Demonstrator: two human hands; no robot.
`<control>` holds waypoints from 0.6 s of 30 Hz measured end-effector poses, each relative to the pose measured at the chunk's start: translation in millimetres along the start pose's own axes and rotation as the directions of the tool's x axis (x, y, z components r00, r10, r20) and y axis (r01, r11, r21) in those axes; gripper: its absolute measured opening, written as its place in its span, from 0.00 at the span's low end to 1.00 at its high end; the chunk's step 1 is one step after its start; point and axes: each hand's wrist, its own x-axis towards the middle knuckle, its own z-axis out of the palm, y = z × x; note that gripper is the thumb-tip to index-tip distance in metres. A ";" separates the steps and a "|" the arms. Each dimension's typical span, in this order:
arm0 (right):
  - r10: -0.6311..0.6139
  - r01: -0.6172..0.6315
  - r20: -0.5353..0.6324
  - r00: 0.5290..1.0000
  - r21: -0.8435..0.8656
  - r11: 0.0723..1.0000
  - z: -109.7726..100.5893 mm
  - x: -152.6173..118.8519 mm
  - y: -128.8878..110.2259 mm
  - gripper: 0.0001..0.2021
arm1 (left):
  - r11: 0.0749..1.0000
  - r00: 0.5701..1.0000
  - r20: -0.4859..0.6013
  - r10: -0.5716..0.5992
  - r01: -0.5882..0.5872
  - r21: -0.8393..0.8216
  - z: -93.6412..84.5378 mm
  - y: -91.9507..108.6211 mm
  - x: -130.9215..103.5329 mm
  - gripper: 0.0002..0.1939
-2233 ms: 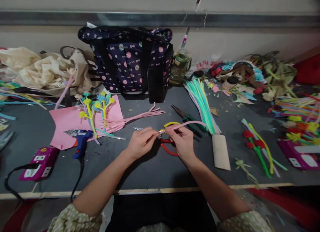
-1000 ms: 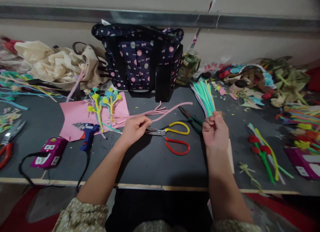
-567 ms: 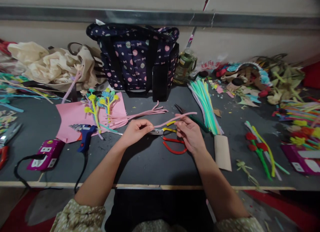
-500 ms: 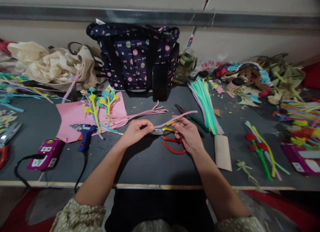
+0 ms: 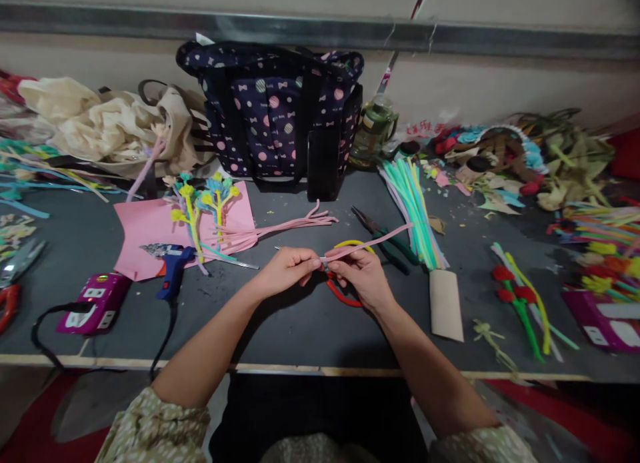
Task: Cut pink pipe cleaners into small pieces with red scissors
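Observation:
A pink pipe cleaner (image 5: 385, 238) runs from between my fingertips up to the right, its far end over the green bundle. My left hand (image 5: 290, 271) is closed in a pinch at its near end. My right hand (image 5: 364, 275) pinches it just beside the left fingertips, so the two hands almost touch. Under them lie scissors with a red and yellow handle (image 5: 344, 295), their blades mostly hidden by my hands. Behind lie more pink pipe cleaners (image 5: 295, 221), bunched together with their ends fanned out.
Pliers (image 5: 385, 240) and a bundle of green pipe cleaners (image 5: 409, 206) lie right of centre, near a cardboard tube (image 5: 446, 306). Leftward are a blue glue gun (image 5: 173, 270), pink paper (image 5: 135, 226) and pipe-cleaner flowers (image 5: 187, 213). A phone (image 5: 323, 164) leans on a patterned bag (image 5: 275, 110).
My hands have drawn together, the left shifting right and the right sliding toward the pipe cleaner's near end. More of the pink pipe cleaner now sticks out to the right.

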 end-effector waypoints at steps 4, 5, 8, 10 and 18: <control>-0.031 0.031 -0.071 0.997 -0.001 1.000 3.6 -0.8 2.5 0.09 | 0.999 0.999 0.038 -0.023 0.025 -0.044 4.8 -1.0 -0.2 0.21; -0.045 0.047 -0.102 0.994 0.015 0.999 3.1 -0.4 2.9 0.08 | 0.999 0.999 0.038 -0.023 0.025 -0.048 5.0 -1.0 -0.2 0.21; -0.065 0.085 -0.217 0.974 0.085 0.993 -2.2 2.4 1.4 0.07 | 0.999 0.999 0.030 -0.029 0.030 -0.028 2.9 -1.0 -0.2 0.21; -0.078 0.118 -0.304 0.949 0.115 0.986 -9.1 5.1 -2.7 0.08 | 0.999 0.999 0.028 -0.031 0.031 -0.016 0.3 -1.4 -0.1 0.21; -0.261 0.357 -0.615 0.744 0.037 0.933 -53.3 12.0 -31.4 0.10 | 1.000 0.999 -0.042 -0.012 0.013 0.017 -14.3 -5.4 1.6 0.20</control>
